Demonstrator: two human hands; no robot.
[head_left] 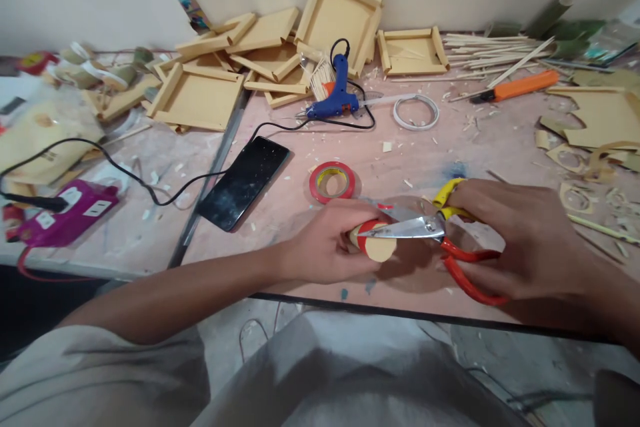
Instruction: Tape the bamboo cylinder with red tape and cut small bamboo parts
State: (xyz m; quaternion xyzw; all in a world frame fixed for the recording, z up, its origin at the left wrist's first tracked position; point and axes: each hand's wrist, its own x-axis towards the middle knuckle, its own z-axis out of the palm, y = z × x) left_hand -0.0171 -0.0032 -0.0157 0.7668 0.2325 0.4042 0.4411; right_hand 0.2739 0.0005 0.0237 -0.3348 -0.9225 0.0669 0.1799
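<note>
The cylinder [383, 250], a short piece with a pale flat end and a red band [373, 223] near that end, is held in the left hand [327, 240] above the near edge of the table [310, 140], its end face turned toward the right hand [540, 233]. The left-hand grip is closed: thumb and fingers wrap the sides, leaving the end exposed; how much of the body lies inside the palm cannot be told. The right hand is closed on the handles of the scissors [425, 227], whose blades stand parted, one crossing the banded end and the other partly hidden behind it. Judged by appearance, the cylinder should be light and fairly stiff — probably card or wood, though the material cannot be confirmed. The band looks smooth and may slip slightly under the fingers; the end rim is likely the part most easily dented or nicked. Take hold around the sides behind the band, with firm but moderate pressure, and position the fingertips clear of the blades. Grip the scissors by the handle loops only. The red tape roll [317, 181] lies flat just beyond the left hand — near, but not gripped.
</note>
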